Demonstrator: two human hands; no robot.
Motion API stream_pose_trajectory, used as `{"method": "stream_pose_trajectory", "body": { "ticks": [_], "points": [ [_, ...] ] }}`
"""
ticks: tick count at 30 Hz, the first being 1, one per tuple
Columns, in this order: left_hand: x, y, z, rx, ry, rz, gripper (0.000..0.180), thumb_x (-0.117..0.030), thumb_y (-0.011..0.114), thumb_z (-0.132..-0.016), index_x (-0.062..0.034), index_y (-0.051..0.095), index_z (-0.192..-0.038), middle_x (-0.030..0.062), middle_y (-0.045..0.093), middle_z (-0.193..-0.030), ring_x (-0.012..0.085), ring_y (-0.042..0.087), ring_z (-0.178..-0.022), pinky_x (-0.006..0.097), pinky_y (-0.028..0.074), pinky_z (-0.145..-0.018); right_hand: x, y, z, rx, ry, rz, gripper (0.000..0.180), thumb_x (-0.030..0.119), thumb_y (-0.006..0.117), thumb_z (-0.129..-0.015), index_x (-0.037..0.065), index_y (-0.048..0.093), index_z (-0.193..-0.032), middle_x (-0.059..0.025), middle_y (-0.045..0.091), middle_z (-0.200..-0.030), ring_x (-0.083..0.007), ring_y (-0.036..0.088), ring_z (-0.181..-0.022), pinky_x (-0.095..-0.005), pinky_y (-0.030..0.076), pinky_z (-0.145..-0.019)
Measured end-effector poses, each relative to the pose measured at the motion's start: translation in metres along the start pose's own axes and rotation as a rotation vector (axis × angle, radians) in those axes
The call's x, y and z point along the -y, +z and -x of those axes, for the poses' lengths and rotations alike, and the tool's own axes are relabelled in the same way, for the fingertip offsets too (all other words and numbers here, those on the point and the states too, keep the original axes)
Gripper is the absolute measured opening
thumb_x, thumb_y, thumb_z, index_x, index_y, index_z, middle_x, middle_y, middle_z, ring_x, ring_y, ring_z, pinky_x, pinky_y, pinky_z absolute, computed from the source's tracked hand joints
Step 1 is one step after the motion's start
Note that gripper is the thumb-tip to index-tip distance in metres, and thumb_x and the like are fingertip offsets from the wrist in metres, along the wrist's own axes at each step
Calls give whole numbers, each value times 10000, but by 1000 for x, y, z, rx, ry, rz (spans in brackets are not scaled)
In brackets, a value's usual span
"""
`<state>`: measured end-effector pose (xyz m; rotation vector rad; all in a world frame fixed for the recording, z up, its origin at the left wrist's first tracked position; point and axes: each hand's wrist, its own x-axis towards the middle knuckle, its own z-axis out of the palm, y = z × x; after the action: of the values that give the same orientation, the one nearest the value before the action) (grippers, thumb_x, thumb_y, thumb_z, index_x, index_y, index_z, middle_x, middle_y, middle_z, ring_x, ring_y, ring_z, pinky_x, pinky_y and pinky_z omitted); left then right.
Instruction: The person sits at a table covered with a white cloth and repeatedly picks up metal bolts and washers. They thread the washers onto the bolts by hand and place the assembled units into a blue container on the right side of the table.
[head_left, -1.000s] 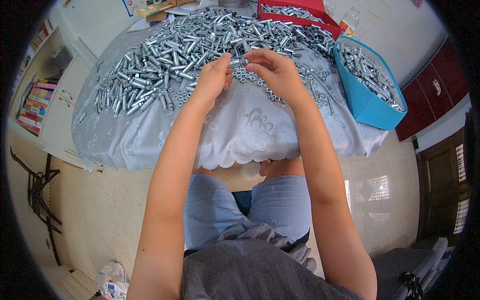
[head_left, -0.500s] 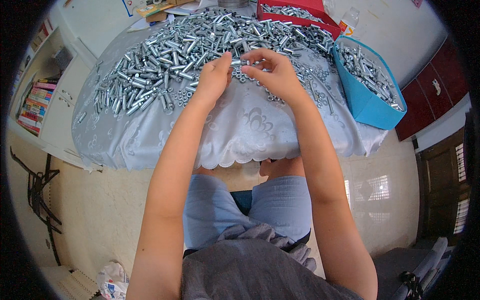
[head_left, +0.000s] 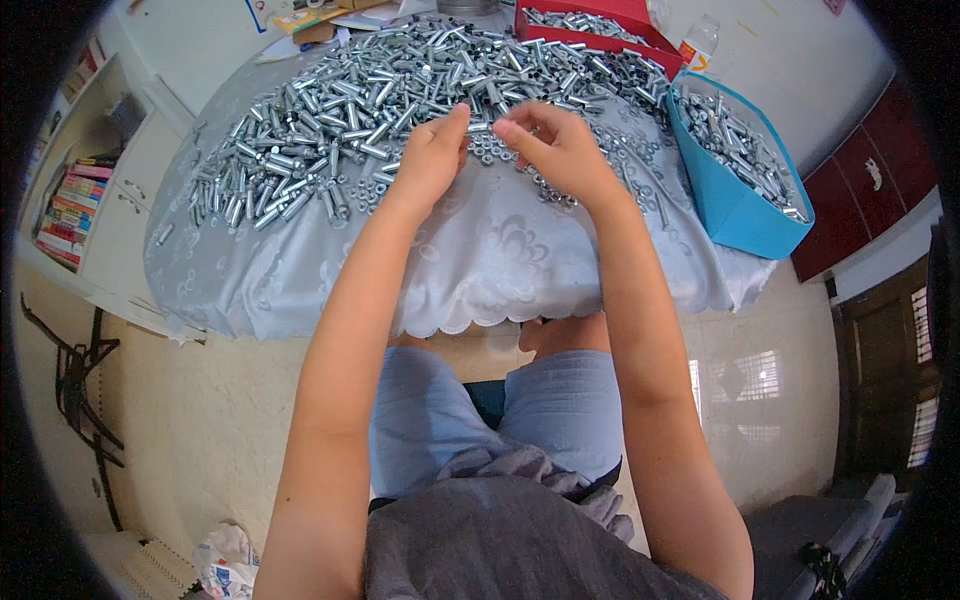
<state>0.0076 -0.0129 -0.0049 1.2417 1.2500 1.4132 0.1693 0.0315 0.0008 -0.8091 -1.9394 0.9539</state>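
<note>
Over the near edge of a large heap of silver expansion bolts (head_left: 350, 110), my two hands face each other. My left hand (head_left: 432, 162) is closed, thumb up, around a silver bolt (head_left: 478, 128) whose end sticks out toward the right. Most of that bolt is hidden behind the fingers. Just off its end is my right hand (head_left: 565, 155), thumb and fingers curled; the fingertips are blurred, so whether anything small sits between them does not show. Loose nuts (head_left: 487, 150) lie on the tablecloth below and between the hands.
The pale patterned tablecloth (head_left: 470, 260) hangs over the near edge. A blue bin (head_left: 750, 225) of bolts stands at the right. Behind it are a red box (head_left: 600, 40) of metal parts and a clear bottle (head_left: 698, 45). More nuts and washers (head_left: 630, 165) are scattered right of my right hand.
My right hand has drawn back slightly to the right, off the end of the bolt, with its fingers moving. My left hand has stayed almost still, keeping the bolt.
</note>
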Motion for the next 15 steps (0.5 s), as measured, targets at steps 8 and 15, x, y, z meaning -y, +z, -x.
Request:
{"method": "stream_pose_trajectory", "body": {
  "ticks": [8, 15],
  "points": [
    [4, -1, -3, -33, -6, -20, 377, -409, 480, -853, -127, 437, -607, -53, 343, -520, 63, 303, -459, 224, 235, -441, 9, 3, 3, -43, -44, -92, 246, 231, 675, -740, 14, 596, -826, -9, 544, -625, -64, 467, -549, -218, 397, -501],
    [7, 0, -5, 25, -13, 14, 367, -393, 494, -851, -132, 432, -600, -62, 340, -529, 59, 285, -451, 222, 220, -431, -4, 2, 0, -19, 18, -49, 219, 216, 668, -748, 22, 598, -820, -3, 538, -623, -55, 461, -550, -212, 387, -493]
  ]
}}
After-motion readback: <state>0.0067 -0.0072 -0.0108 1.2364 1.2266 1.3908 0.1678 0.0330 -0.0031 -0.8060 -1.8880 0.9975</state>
